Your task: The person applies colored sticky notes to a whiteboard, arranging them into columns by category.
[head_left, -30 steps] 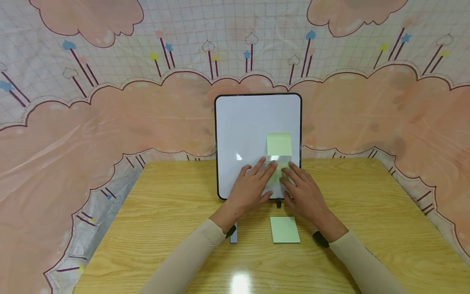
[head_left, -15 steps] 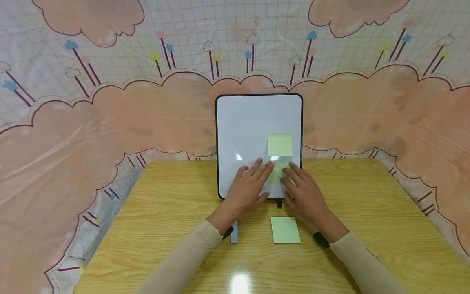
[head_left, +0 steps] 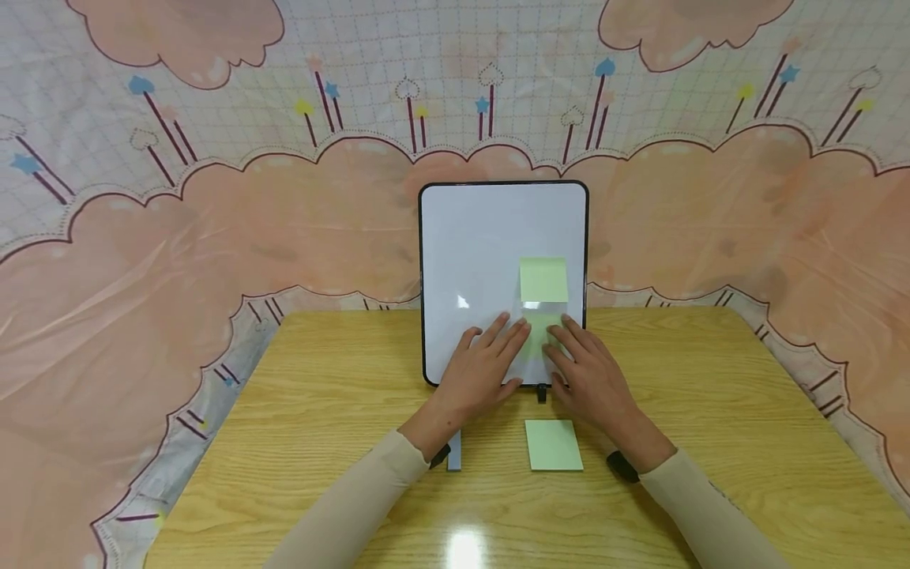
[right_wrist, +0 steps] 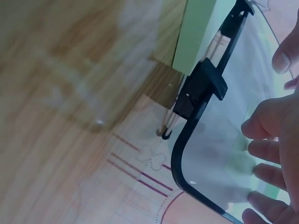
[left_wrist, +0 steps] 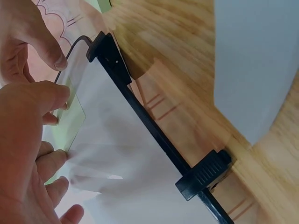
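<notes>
A small whiteboard (head_left: 469,237) with a black frame stands upright on the table. One pale green sticky note (head_left: 543,280) is on its right half, and a lower sticky note (head_left: 538,336) sits beneath it, partly covered by fingers. My left hand (head_left: 478,370), fingers spread, touches the board at the lower note's left edge. My right hand (head_left: 592,373) rests its fingertips on that note's right side. In the left wrist view the note's corner shows beyond my left fingers (left_wrist: 51,163). Neither hand grips anything.
A pad of green sticky notes (head_left: 553,445) lies on the wooden table (head_left: 341,411) in front of the board. A grey strip (head_left: 454,454) lies left of it, partly behind my left wrist. Black feet (left_wrist: 205,173) support the board. A patterned cloth (head_left: 320,213) hangs behind.
My left hand has slid slightly down and left, baring more of the lower sticky note. The right hand stays nearly where it was. The head view has shifted a little.
</notes>
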Available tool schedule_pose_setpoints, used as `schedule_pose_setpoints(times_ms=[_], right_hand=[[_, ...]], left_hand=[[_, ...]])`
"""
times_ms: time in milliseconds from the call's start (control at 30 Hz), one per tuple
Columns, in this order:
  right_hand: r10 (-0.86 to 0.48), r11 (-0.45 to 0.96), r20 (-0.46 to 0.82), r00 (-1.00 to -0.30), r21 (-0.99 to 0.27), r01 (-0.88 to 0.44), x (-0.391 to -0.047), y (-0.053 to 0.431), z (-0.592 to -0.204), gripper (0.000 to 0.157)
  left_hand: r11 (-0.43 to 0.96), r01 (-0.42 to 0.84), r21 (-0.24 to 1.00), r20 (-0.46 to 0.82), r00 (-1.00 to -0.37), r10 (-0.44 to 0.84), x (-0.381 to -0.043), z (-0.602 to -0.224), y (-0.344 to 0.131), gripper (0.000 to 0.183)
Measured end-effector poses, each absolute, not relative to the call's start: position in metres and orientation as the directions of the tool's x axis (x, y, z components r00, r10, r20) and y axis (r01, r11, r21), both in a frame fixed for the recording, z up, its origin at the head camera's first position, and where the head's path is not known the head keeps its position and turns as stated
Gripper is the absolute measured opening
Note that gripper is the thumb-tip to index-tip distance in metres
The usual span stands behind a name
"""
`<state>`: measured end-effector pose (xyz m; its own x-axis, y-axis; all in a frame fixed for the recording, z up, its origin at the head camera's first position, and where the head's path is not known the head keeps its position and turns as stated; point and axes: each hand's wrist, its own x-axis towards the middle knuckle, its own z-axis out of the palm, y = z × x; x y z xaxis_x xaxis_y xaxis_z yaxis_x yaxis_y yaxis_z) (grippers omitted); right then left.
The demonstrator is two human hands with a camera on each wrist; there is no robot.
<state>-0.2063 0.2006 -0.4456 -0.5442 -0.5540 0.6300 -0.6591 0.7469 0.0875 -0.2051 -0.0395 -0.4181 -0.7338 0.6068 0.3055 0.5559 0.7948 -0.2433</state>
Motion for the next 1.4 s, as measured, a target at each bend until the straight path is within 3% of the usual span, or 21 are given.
schedule_pose_setpoints(times_ms=[433,767,1400], right_hand=[[-0.568,0.755,0.565,-0.598,0.069,-0.652,-0.194,0.202,-0.448,0.053],[-0.566,0.749,0.574,-0.591,0.059,-0.66,-0.189,0.197,-0.447,0.051],[-0.567,0.731,0.553,-0.61,-0.004,-0.683,-0.175,0.182,-0.442,0.045]], left_hand=[[0.785,0.552,-0.281,0.304,-0.725,0.619,-0.197,-0.427,-0.041,0.087],[0.774,0.56,-0.297,0.299,-0.715,0.632,-0.187,-0.432,-0.049,0.08],[0.804,0.594,-0.019,0.351,-0.749,0.561,-0.166,-0.437,-0.089,0.055]])
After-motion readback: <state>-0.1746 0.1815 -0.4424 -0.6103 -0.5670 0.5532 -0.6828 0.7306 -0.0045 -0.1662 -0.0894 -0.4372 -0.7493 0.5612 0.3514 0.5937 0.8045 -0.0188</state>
